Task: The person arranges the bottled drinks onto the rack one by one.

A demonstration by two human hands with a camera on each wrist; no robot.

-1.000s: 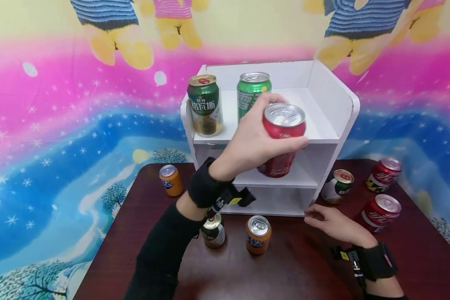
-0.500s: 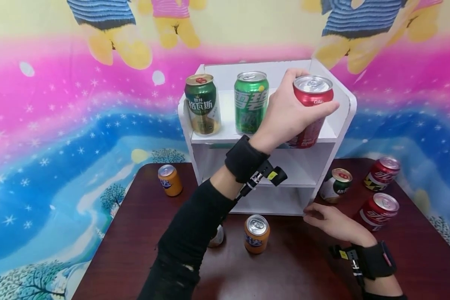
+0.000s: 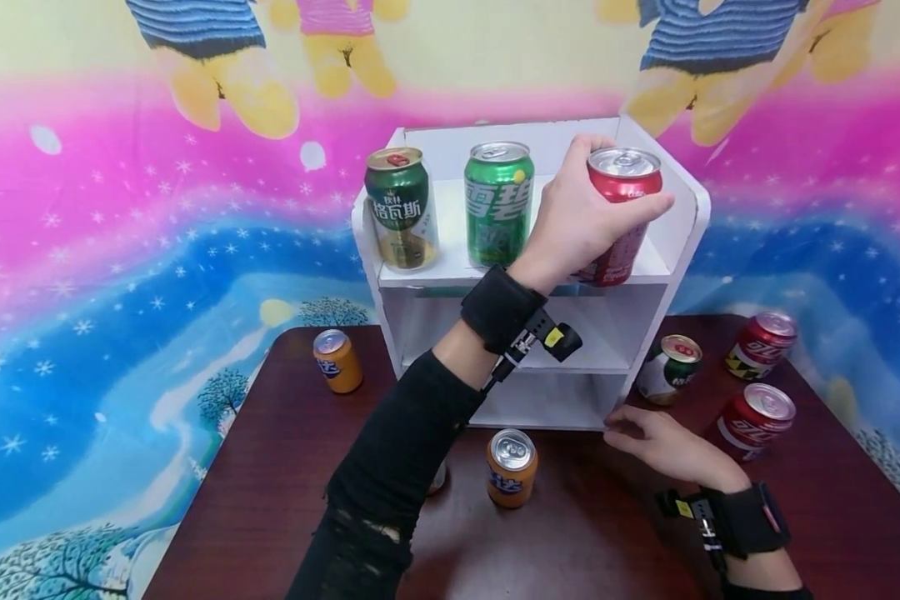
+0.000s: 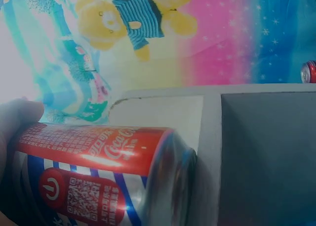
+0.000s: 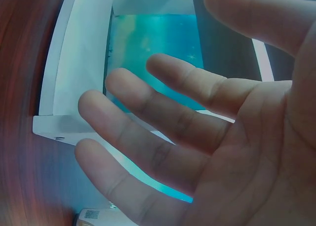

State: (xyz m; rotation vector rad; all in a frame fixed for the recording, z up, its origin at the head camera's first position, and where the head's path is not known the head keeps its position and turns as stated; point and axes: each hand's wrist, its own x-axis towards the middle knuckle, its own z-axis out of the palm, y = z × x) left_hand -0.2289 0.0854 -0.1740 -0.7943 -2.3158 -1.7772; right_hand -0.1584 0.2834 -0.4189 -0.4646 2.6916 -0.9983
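Observation:
My left hand (image 3: 579, 207) grips a red Coca-Cola can (image 3: 624, 185) by its upper part, at the right end of the top level of a white shelf (image 3: 450, 275). In the left wrist view the can's (image 4: 94, 159) base lies close to the shelf's white front edge. To the left on that level stand a green Sprite can (image 3: 498, 208) and a green-and-gold kvass can (image 3: 400, 208), both upright. Beside the shelf's lower right corner, my right hand (image 3: 663, 446) rests with loosely bent fingers. Its palm (image 5: 256, 147) holds nothing.
On the dark table (image 3: 285, 500), an orange can (image 3: 512, 475) stands in front of the shelf, another orange can (image 3: 337, 364) to its left. Right of it are a kvass can (image 3: 669, 372) and two red cans (image 3: 761, 346). My left forearm mostly hides one more can (image 3: 438, 479).
My left hand has carried the Coca-Cola can up and right to the top level, then slightly lower over the last half second. The Sprite can came into full view. My right hand stayed put.

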